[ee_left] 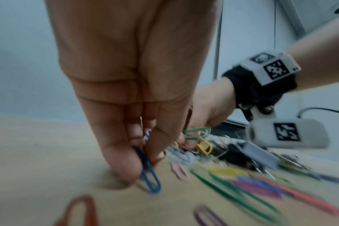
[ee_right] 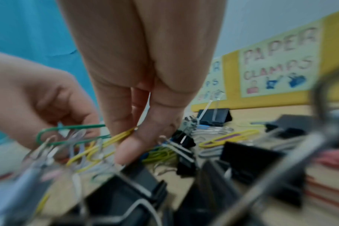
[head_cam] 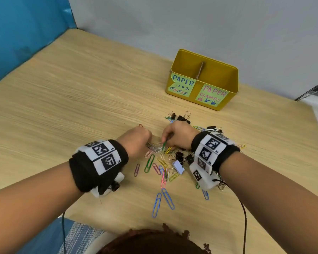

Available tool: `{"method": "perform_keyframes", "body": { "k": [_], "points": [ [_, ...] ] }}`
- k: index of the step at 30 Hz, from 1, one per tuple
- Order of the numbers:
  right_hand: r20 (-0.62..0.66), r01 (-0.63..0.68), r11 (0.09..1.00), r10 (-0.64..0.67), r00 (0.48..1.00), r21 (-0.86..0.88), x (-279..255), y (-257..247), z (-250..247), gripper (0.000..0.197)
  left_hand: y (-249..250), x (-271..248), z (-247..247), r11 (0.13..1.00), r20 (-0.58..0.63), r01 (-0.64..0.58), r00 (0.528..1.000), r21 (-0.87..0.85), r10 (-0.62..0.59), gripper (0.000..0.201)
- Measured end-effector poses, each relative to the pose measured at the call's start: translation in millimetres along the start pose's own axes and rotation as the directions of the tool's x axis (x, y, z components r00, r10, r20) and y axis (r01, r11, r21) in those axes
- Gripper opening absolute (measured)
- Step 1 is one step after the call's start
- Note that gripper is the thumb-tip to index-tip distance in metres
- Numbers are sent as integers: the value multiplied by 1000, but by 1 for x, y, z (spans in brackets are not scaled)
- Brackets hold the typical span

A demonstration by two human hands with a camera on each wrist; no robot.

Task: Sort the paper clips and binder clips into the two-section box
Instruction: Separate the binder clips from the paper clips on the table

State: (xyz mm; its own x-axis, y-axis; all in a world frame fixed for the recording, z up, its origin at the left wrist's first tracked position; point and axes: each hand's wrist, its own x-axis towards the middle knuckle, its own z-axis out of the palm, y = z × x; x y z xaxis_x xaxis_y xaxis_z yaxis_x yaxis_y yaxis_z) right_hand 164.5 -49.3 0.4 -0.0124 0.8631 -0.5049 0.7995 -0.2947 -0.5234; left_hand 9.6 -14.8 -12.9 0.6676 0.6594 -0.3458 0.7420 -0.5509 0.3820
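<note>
— Wood-grain table (head_cam: 81,88) under a grey wall is carrying everything you are working with. Your left hand (head_cam: 136,140) is curling its fingers round a small bunch of paper clips; in the left wrist view a blue paper clip (ee_left: 151,177) is sticking out below the fingertips.

— And my right?

— Your right hand (head_cam: 176,136) is pinching a green paper clip (head_cam: 165,143) between thumb and forefinger, with a yellow paper clip (ee_right: 114,137) running under the same fingers. It is lying just beside your left, over the tangle of silver clips (head_cam: 156,148).

— So which step am I in?

— As I judge it, you are gathering paper clips out of the mixed pile (head_cam: 165,167), which is lying beneath and behind both hands. Black binder clips (head_cam: 184,119) are sitting just beyond your right knuckles and under that wrist.

— Where is the box?

— That yellow two-section box (head_cam: 228,99) is standing well ahead of your right hand, apart from the pile. Its "PAPER CLIPS" label (head_cam: 183,85) marks the section further toward your left; "PAPER CLAMPS" (head_cam: 212,96) marks the other. Whether anything is lying inside yet, I cannot tell.

— Next move?

— You are probably needing to lift the green clip free of the loops it is tangled with, since linked clips may drag neighbours along, then carry both handfuls forward to the paper clip section.
</note>
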Motion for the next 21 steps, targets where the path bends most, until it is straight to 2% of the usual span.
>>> {"method": "perform_keyframes", "body": {
  "k": [1,3,4,6,9,13,15,17,19,21],
  "points": [
    [16,-41,985,39,999,167,0,5,-5,15,-3,3,-4,1000,16,10,1000,-20,-10,19],
    [37,-95,868,88,995,488,-2,13,-17,12,-11,11,-12,990,62,60,997,-129,-53,23],
    [31,-105,786,108,994,609,-3,17,-24,16,-15,15,-16,963,89,101,993,-251,-81,23],
    [3,-85,625,131,991,776,-4,22,-40,21,-21,22,-27,843,126,175,984,-509,-128,23],
    [-69,-5,490,131,989,871,-2,23,-66,22,-20,33,-51,647,115,159,987,-746,-110,22],
    [-256,168,412,167,952,895,9,12,-112,23,1,62,-94,475,-1,38,997,-879,-81,23],
    [-378,270,402,218,900,875,18,2,-137,24,18,83,-118,455,-77,-22,992,-890,-103,21],
    [-480,332,442,281,831,834,30,-6,-158,28,34,106,-138,513,-179,-86,974,-854,-136,22],
    [-567,280,617,335,752,736,47,-12,-172,33,48,128,-150,609,-272,-110,945,-785,-181,21],
    [-656,124,823,339,675,554,64,-14,-178,33,60,143,-153,703,-318,-100,930,-704,-186,11]
  ]
}}
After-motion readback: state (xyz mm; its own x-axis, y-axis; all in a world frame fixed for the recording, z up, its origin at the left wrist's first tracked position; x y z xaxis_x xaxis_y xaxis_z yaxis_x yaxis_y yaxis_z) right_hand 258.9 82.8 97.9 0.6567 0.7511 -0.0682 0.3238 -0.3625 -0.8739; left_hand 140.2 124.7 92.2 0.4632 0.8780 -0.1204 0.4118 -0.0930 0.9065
